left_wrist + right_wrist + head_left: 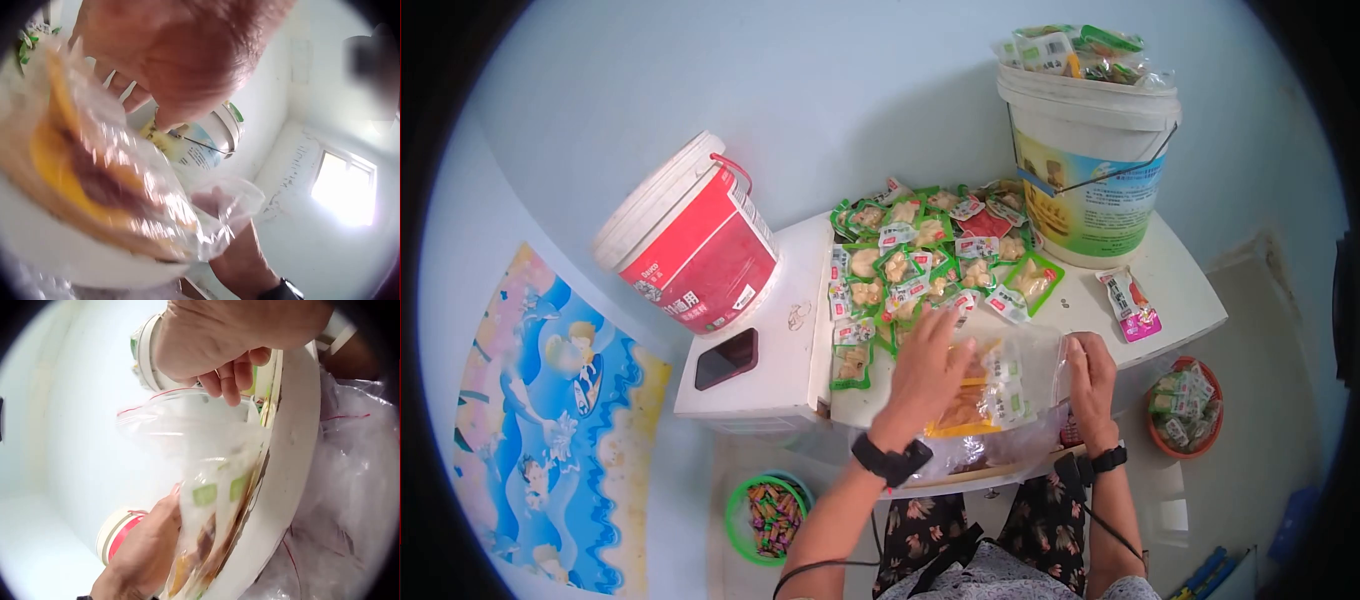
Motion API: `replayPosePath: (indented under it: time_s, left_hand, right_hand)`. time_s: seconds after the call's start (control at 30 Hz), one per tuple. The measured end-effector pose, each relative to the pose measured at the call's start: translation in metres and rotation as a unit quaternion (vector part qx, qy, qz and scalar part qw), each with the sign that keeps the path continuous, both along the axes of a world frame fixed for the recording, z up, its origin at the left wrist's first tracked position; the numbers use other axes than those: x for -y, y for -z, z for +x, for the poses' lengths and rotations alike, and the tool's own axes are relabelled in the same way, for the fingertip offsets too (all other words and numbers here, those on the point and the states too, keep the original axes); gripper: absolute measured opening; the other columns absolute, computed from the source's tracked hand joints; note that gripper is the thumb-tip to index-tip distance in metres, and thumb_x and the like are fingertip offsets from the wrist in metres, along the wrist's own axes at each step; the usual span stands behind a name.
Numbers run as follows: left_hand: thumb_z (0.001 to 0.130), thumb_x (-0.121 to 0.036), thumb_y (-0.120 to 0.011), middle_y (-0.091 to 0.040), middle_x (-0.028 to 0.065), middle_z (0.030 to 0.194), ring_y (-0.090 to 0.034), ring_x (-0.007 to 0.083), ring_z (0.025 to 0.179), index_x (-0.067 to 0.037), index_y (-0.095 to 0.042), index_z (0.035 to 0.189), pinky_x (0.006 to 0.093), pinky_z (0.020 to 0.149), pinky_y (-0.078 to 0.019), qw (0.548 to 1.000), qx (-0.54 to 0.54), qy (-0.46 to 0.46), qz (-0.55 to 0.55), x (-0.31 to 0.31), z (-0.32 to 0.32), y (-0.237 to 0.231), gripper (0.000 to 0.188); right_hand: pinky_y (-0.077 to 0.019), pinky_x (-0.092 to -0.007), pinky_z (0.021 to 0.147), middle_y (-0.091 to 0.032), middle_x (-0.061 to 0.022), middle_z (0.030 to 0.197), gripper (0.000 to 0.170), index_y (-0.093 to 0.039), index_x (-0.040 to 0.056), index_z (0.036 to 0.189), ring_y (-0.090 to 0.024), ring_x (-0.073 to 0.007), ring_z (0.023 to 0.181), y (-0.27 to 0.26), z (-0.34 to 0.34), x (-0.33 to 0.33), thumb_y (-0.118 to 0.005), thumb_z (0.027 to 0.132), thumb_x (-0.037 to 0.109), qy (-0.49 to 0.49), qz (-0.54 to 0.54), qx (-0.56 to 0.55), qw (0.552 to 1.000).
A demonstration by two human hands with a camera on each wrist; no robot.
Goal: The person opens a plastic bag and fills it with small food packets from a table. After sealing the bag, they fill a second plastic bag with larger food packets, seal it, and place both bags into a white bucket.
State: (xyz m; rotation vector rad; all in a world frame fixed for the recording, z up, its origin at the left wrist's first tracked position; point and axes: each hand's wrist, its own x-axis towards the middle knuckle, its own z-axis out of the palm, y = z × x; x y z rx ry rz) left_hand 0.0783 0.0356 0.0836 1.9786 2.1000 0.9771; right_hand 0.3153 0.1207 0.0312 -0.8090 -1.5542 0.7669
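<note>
A clear zip bag (pixel 1040 365) with yellow-orange snack packets (pixel 970 400) inside lies at the front edge of the white table. My right hand (pixel 1092 375) holds the bag by its mouth, at the right end, with fingers bent; in the left wrist view the plastic partly covers this hand (pixel 215 201). My left hand (pixel 925 370) is at the bag's left side, fingers extended toward the packet pile. In the right wrist view the left hand (pixel 147 544) is beside the bag's filled end, its fingertips partly hidden behind the plastic.
Green-edged snack packets (pixel 930 235) cover the table's back. A red-labelled bucket (pixel 700 250) and phone (pixel 727 360) are left, a packet-filled bucket (pixel 1090 190) and pink pouch (pixel 1129 303) right. Baskets stand below, green (pixel 735 520) and red (pixel 1215 425); clear bags (pixel 350 481) lie near my lap.
</note>
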Motion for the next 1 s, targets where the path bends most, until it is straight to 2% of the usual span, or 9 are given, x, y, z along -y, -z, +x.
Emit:
replayPosePath:
  time_s: [0.07,0.1,0.17,0.23,0.43,0.57,0.67,0.87,1.0]
  left_hand:
    - [0.103,-0.035,-0.059,-0.047,0.0238,0.155,-0.036,0.0387,0.15,0.003,-0.051,0.146,0.0448,0.123,-0.0305,1.0,-0.011,-0.023,0.017,-0.019,-0.029,-0.002,0.058]
    - [0.103,-0.035,-0.06,-0.048,0.0243,0.154,-0.038,0.0393,0.149,0.004,-0.053,0.144,0.0452,0.122,-0.0313,0.999,-0.025,-0.033,0.007,-0.031,-0.046,-0.005,0.057]
    - [0.099,-0.032,-0.064,-0.049,0.0263,0.149,-0.043,0.0431,0.143,0.005,-0.056,0.138,0.048,0.117,-0.0385,0.988,-0.12,-0.094,0.035,-0.057,-0.08,0.001,0.054]
    - [0.099,-0.036,-0.063,-0.05,0.0296,0.148,-0.045,0.0436,0.141,0.004,-0.053,0.142,0.049,0.116,-0.0394,0.982,-0.128,-0.121,0.061,-0.08,-0.111,0.003,0.06]
    - [0.097,-0.055,-0.06,-0.051,0.0343,0.146,-0.047,0.0476,0.139,0.001,-0.037,0.157,0.0506,0.115,-0.0391,0.978,-0.063,-0.196,-0.044,-0.132,-0.135,-0.022,0.085]
    - [0.082,-0.066,-0.074,-0.052,0.0328,0.147,-0.047,0.0479,0.139,-0.004,-0.031,0.161,0.0512,0.115,-0.0399,0.972,-0.058,-0.203,-0.108,-0.154,-0.114,-0.026,0.11]
    - [0.079,-0.063,-0.078,-0.053,0.0317,0.146,-0.049,0.0467,0.138,-0.004,-0.032,0.161,0.0507,0.114,-0.0405,0.974,-0.089,-0.178,-0.105,-0.169,-0.098,-0.021,0.111]
    - [0.082,-0.042,-0.077,-0.057,0.028,0.139,-0.055,0.0434,0.13,-0.002,-0.045,0.15,0.0494,0.111,-0.0442,0.984,-0.075,-0.137,-0.082,-0.202,-0.027,-0.007,0.085]
    - [0.084,-0.038,-0.076,-0.064,0.0279,0.129,-0.059,0.0426,0.125,0.001,-0.051,0.144,0.0483,0.109,-0.047,0.992,-0.091,-0.086,-0.014,-0.222,0.021,0.023,0.076]
  right_hand:
    - [-0.0517,-0.0383,0.071,-0.065,-0.014,0.087,0.012,-0.067,0.0025,0.099,-0.065,-0.0298,0.078,0.008,-0.001,-0.009,-0.064,0.097,0.014,0.058,0.103,0.107,0.987]
    - [-0.0521,-0.0421,0.07,-0.065,-0.0157,0.087,0.01,-0.067,0.0051,0.1,-0.064,-0.0369,0.078,0.004,0.0,-0.007,-0.063,0.096,0.013,0.058,0.075,0.148,0.984]
    - [-0.0521,-0.0427,0.07,-0.066,-0.0154,0.087,0.009,-0.067,0.0048,0.1,-0.065,-0.0365,0.079,0.009,-0.002,-0.011,-0.064,0.096,0.012,0.07,0.066,0.155,0.983]
    - [-0.0521,-0.0433,0.07,-0.066,-0.0151,0.087,0.009,-0.067,0.0046,0.1,-0.065,-0.0361,0.08,0.01,-0.003,-0.012,-0.065,0.094,0.011,0.081,0.078,0.156,0.981]
    - [-0.0515,-0.0442,0.069,-0.065,-0.0133,0.088,0.012,-0.065,0.004,0.099,-0.064,-0.0343,0.082,-0.001,-0.002,-0.007,-0.067,0.088,0.007,0.078,0.109,0.176,0.975]
    - [-0.0509,-0.0436,0.068,-0.063,-0.0125,0.087,0.014,-0.064,0.0034,0.098,-0.063,-0.0338,0.082,-0.003,-0.003,-0.009,-0.067,0.085,0.006,0.078,0.109,0.19,0.972]
    - [-0.0499,-0.0439,0.067,-0.061,-0.0124,0.086,0.015,-0.063,0.0032,0.096,-0.062,-0.0341,0.081,-0.004,-0.002,-0.007,-0.067,0.082,0.005,0.075,0.109,0.197,0.971]
    - [-0.0478,-0.0456,0.065,-0.057,-0.0128,0.085,0.018,-0.06,0.0029,0.093,-0.06,-0.0354,0.08,0.006,-0.005,-0.012,-0.066,0.077,0.003,0.068,0.119,0.203,0.969]
    - [-0.0468,-0.0464,0.065,-0.055,-0.0134,0.084,0.017,-0.058,0.0024,0.092,-0.058,-0.0365,0.08,0.009,-0.005,-0.013,-0.065,0.076,0.002,0.077,0.129,0.22,0.964]
